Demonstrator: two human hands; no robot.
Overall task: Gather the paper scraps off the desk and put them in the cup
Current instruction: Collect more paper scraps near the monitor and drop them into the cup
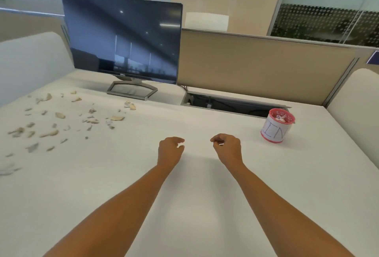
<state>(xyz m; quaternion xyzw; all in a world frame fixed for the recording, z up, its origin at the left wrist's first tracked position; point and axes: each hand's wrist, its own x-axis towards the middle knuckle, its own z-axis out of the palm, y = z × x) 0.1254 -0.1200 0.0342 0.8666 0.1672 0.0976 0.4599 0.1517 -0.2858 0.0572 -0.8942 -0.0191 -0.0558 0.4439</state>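
Mostly unfinished: paper scraps [61,121] litter the counter [194,205] at centre left. Left hand [170,150] fingers loosely curled, empty; right hand [227,148] fingers curled, cannot tell whether pinching anything. Cup [276,126], centre right, already holds some scraps.

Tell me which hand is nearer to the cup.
Right. The right hand is just left of the cup; the left hand is farther left, toward the paper scraps.

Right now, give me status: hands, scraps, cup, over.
Left hand loosely curled, empty. Right hand curled, grip unclear, maybe a tiny bit. Scraps scattered far left on desk; cup at right, some paper inside. Open cable slot just behind cup.
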